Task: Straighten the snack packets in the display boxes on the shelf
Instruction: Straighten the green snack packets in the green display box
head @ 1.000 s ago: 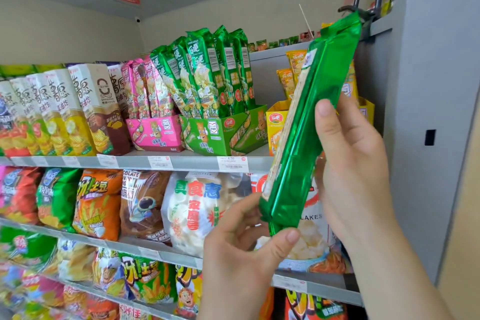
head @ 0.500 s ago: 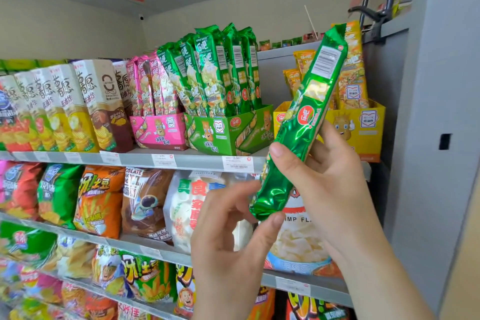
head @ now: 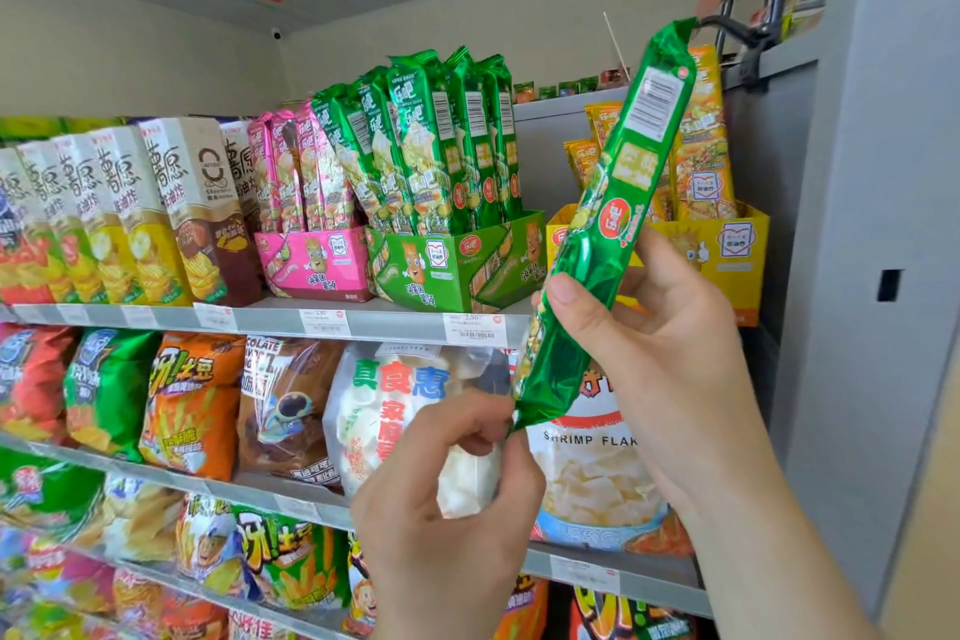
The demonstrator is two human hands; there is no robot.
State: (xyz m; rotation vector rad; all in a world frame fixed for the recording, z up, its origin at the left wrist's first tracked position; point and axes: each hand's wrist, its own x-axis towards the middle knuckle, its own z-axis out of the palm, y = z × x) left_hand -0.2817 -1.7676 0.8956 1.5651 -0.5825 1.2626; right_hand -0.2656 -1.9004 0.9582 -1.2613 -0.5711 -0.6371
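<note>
Curled left hand [head: 447,504] below right hand [head: 654,359]

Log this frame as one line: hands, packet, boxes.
left hand: pinches green packet bottom seal | right hand: grips packet mid-body | packet: tilted, off shelf, before yellow display box | green display box: stocked, packets leaning

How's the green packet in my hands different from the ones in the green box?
The held packet is alone in the air; the boxed packets stand bunched in the green display box. The held packet is gripped by the right hand and left hand; the boxed packets are untouched. Both are long green foil.
</note>
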